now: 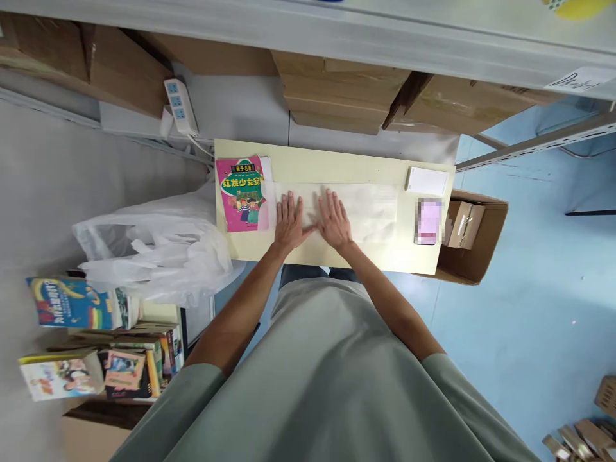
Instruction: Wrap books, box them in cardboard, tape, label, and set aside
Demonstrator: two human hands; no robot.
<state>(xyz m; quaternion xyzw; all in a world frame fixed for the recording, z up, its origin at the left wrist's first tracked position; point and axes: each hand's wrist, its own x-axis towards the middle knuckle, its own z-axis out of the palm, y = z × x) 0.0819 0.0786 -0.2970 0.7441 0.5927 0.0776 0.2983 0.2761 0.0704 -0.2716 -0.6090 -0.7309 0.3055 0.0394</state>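
Note:
Both hands lie flat on a translucent whitish sheet (370, 212) spread across a pale yellow table (308, 163). My left hand (289, 221) rests palm down with its fingers stretched forward and its thumb out to the right. Close beside it, my right hand (333, 219) presses on the sheet, fingers slightly spread. The thumbs come near each other; I cannot tell whether they touch. A pink and green paperback book (240, 199) lies left of my left hand, and the sheet's left end overlaps its right edge. Whether the sheet is plastic or paper is unclear.
On the table's right are a white card-like stack (427, 181) and a blurred pink item (428, 221). An open cardboard box (486, 237) stands beyond. White plastic bags (158, 250) hang left, above piled books (77, 308). A power strip (181, 106) and cartons (341, 90) are behind.

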